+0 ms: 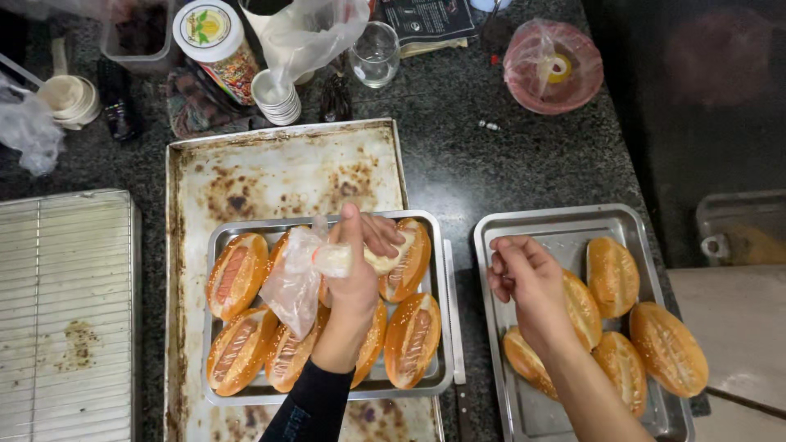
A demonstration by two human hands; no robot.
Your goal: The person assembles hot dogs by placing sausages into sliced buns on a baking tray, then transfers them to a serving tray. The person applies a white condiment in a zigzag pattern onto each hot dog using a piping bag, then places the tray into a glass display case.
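My left hand (pixel 358 274) grips a clear plastic piping bag (pixel 299 274) with a white filling, its tip over a split sausage bun (pixel 405 258) in the left steel tray (pixel 442 344). That tray holds several sesame buns with sausages (pixel 236 274). My right hand (pixel 528 282) hovers with its fingers curled and nothing in them, over the right steel tray (pixel 557 229), which holds several plain golden buns (pixel 667 348). A dark sleeve covers my left forearm.
A large stained baking sheet (pixel 282 168) lies under the left tray. A wire rack (pixel 65 311) sits at the left. At the back of the dark granite counter stand a sprinkles jar (pixel 217 45), a glass (pixel 375 53), stacked cups (pixel 277 96) and a pink bowl (pixel 553 65).
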